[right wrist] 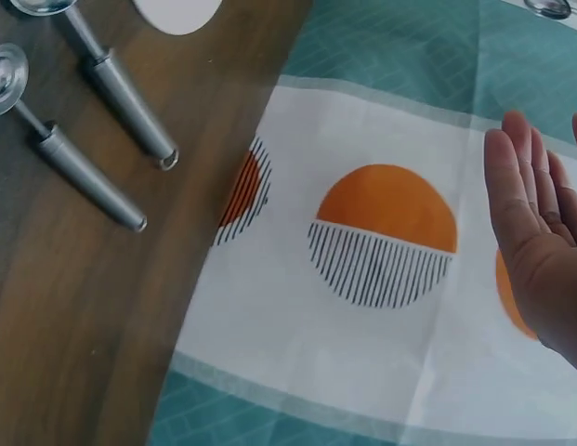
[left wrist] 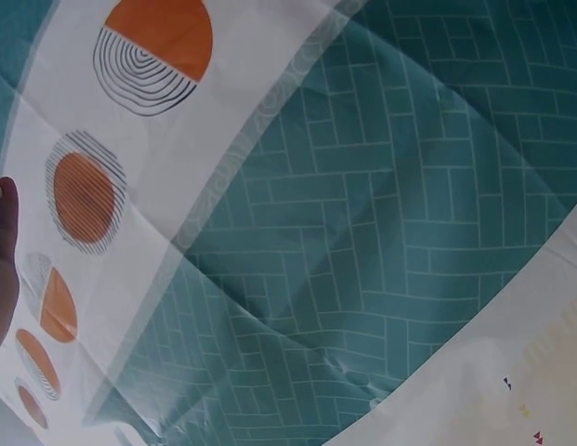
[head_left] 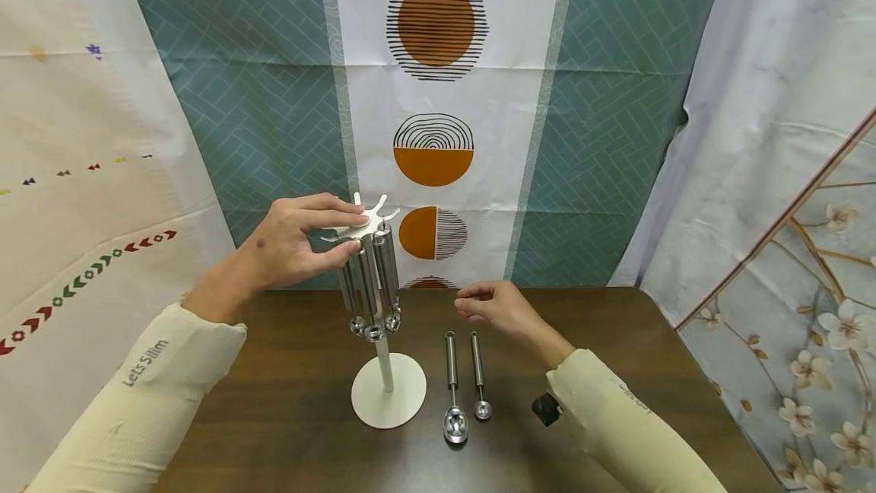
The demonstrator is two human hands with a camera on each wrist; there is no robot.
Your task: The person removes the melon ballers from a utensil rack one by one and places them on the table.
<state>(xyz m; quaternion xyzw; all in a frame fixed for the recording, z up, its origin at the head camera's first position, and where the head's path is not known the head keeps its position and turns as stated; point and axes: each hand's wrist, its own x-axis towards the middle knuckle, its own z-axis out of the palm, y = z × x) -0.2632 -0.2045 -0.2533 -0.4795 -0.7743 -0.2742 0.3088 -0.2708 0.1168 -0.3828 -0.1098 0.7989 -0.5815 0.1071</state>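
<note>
My left hand (head_left: 297,238) grips the top of a white utensil stand (head_left: 404,398), fingers over its hooked top and thumb at the front. Several steel-handled utensils (head_left: 386,265) hang from its hooks, small shiny heads downward. The left wrist view catches only fingers (left wrist: 2,246) at its left edge. My right hand (head_left: 503,310), holding nothing, hovers past the handle ends of two utensils on the table: a larger steel scoop (head_left: 455,424) and a smaller melon baller (head_left: 482,408). The right wrist view shows that hand's fingers (right wrist: 511,186) extended and relaxed.
The brown wooden table (head_left: 287,417) ends at a hanging cloth (head_left: 602,135) with teal panels and orange circles. A pale patterned cloth (head_left: 89,135) hangs on the left, and a floral cloth (head_left: 821,310) on the right, beside the table.
</note>
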